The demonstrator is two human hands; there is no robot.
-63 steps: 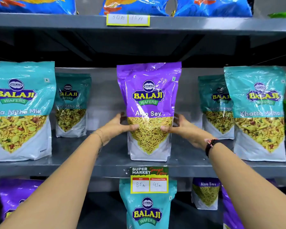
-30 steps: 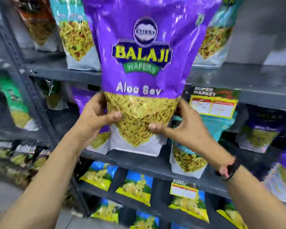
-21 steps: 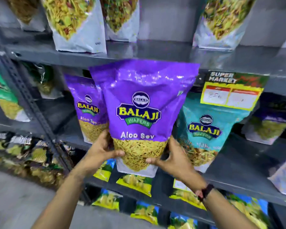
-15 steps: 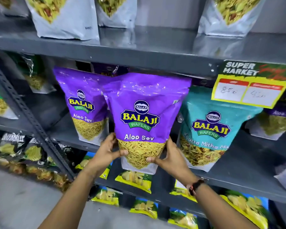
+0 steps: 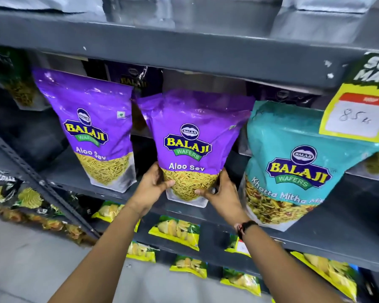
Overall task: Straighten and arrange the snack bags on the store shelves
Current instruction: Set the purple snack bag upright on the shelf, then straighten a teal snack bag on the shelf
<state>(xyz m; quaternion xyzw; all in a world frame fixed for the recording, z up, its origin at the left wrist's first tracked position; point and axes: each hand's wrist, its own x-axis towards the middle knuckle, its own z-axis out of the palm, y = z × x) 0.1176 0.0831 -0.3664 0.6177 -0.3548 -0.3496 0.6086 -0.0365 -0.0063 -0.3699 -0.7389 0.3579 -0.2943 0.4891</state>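
Aloo Sev bag (image 5: 189,147), purple stand-up pouch, frame centre, on the grey middle shelf (image 5: 328,228) btwn a second Aloo Sev bag (image 5: 92,127) to its left and a teal Khatta Mitha Mix bag (image 5: 289,167) to its right. Base looks down on the shelf or just touching, can't tell which. Top leans slightly back under the shelf above.

Left hand (image 5: 150,189) wraps the lower left edge, thumb across the clear window at front, fingers behind. Right hand (image 5: 222,194) mirrors it on the lower right corner, thumb on front. Both clamped on the bag, not spread.

Handling, my read: light, mostly air + loose sev, so no weight issue. Film is glossy, prob slippery, and crumples easily; upper half is soft w/ creases showing. Contents brittle, so squeezing hard = crushed product. Gusseted base is the stiffest part, so a low two-sided hold is the right spot. Grabbing the top seal would let it swing and fold.

Risk: teal bag sits just beside the right hand, easy to knock. More purple bags (image 5: 134,79) in shadow behind, a push back may hit them.
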